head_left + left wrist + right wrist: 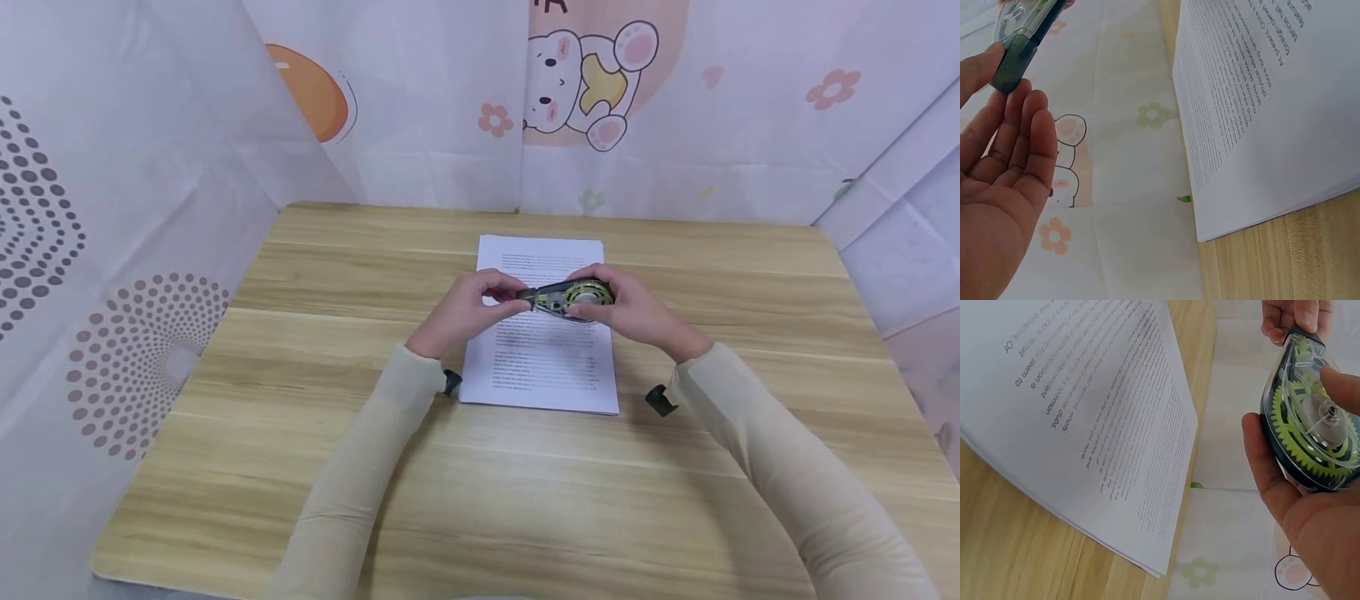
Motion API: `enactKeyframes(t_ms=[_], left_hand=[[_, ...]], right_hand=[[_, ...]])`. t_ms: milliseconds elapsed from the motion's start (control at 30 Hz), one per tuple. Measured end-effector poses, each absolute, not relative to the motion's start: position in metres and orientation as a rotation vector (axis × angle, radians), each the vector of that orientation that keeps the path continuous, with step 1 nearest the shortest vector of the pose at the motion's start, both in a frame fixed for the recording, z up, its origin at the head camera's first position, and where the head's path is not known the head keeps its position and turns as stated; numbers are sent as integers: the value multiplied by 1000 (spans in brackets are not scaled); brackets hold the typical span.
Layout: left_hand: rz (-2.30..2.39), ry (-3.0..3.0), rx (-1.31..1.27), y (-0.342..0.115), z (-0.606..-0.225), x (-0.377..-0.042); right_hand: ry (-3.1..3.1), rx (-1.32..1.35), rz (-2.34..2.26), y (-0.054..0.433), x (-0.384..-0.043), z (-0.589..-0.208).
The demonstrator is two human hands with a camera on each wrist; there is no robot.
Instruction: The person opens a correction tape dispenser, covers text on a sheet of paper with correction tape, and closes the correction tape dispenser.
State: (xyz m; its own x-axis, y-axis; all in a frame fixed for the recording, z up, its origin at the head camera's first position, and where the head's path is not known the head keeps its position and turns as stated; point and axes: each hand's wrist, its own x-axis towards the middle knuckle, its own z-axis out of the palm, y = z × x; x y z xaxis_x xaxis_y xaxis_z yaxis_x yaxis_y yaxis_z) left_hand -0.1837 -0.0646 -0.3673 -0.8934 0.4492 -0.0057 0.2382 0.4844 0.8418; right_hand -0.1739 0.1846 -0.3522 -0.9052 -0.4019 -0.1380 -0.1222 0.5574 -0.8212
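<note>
A correction tape dispenser (558,298) with a clear shell and green gear wheels is held above a stack of printed paper (540,367). My right hand (633,307) grips its wide round body, thumb on the clear face and fingers beneath, as the right wrist view shows. At the narrow end, my left hand (483,302) pinches the dark cap (1015,62) between thumb and index finger. The other left fingers curve loosely below it. Part of the dispenser's body is hidden behind the right thumb.
The paper stack lies on a wood-grain table (337,375). A patterned curtain (420,83) hangs along the table's back and left edges. Dark straps (660,402) show beneath both wrists.
</note>
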Motion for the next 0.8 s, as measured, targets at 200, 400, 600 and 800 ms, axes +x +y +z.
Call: enactKeyframes(t_ms=[200, 400, 600, 800], left_hand=[[1373, 2506, 617, -64, -370, -184], [1370, 2509, 669, -63, -371, -185], [1344, 2525, 700, -63, -371, -185], [1337, 2521, 732, -63, -371, -185]], right_hand=[[2492, -425, -1284, 186, -174, -353], [2497, -426, -1274, 187, -173, -352], [2494, -425, -1261, 186, -172, -352], [2503, -421, -1265, 187, -172, -356]])
